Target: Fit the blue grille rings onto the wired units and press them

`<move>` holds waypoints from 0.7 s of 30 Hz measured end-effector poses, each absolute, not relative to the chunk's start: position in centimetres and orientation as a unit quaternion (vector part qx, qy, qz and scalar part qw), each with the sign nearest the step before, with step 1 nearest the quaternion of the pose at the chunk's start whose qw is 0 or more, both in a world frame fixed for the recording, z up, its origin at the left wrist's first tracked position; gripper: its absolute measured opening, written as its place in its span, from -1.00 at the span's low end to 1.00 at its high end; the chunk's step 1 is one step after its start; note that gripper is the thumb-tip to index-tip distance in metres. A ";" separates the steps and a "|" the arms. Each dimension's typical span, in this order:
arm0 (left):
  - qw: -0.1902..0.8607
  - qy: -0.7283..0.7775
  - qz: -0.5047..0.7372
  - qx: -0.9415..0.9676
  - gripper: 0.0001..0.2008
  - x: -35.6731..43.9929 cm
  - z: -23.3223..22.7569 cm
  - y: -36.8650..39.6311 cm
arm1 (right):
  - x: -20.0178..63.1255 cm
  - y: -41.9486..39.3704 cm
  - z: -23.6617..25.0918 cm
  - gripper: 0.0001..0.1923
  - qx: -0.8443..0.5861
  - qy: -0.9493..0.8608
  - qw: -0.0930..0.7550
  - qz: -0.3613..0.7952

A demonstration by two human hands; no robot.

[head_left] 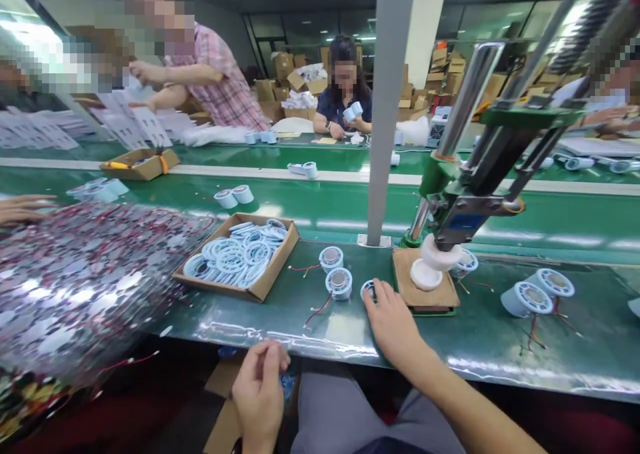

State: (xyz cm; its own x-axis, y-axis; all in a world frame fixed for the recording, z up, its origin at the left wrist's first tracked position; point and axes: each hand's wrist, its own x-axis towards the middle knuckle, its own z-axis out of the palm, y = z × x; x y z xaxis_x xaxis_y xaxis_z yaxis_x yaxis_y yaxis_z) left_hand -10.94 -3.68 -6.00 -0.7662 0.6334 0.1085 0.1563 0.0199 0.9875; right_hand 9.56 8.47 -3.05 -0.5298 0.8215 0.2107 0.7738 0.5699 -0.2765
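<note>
My right hand (394, 324) rests on the green bench with its fingers closed over a light-blue round part (367, 286), mostly covered by the fingers. Left of it stand two light-blue round housings (339, 284) with silver discs on top and thin red wires trailing out. My left hand (261, 387) hovers before the bench edge, thumb and fingers pinched together; whatever they hold is hidden. Just right of my right hand, a white cup-shaped holder (427, 274) sits on the brown base of a hand press (457, 221), under its white round head (441, 253).
A cardboard tray (263, 287) of light-blue rings stands left, beside a plastic-covered pile of wired discs (100, 274). More wired housings (527, 299) stand right. A grey post (383, 121) rises behind. Across the green conveyor (340, 204), people work; another person's hand (25, 209) reaches in at far left.
</note>
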 end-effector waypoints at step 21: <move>0.090 0.545 0.308 0.774 -0.51 -3.6 -8.2 3.5 | 24.5 22.1 11.9 -0.67 -0.682 -0.682 0.252 0.081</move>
State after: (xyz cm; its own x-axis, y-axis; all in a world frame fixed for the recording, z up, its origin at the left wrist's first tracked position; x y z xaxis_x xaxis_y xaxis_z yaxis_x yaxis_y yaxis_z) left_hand -3.63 3.53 -8.18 0.2154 0.8997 0.3797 0.7890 -0.3894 0.4752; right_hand 24.49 22.13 11.94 0.0566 0.9706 0.2339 0.8887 0.0577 -0.4548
